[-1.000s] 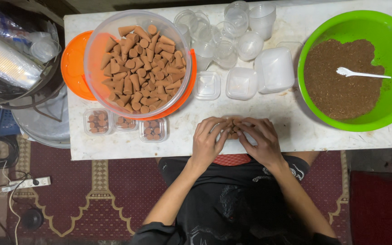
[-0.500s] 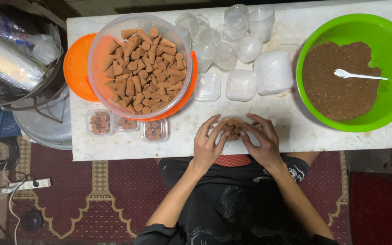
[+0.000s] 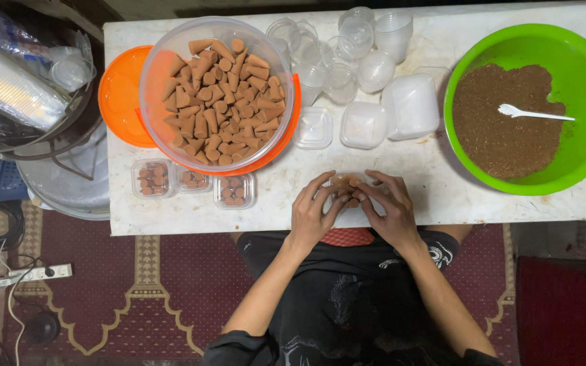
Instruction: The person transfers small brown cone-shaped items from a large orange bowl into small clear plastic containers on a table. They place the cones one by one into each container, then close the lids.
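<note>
Hands meeting at lower centre of the frame, our left hand [image 3: 312, 211] and right hand [image 3: 389, 209] curled fingertip to fingertip around a small container of brown cones [image 3: 345, 189] on the white table [image 3: 442, 183], forearms angled inward, clear bowl of cones [image 3: 218, 91] upper left.

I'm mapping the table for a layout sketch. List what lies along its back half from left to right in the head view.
Orange lid → clear bowl of brown cones → cluster of empty clear cups → white square tubs → green bowl of brown powder with a white spoon.
</note>
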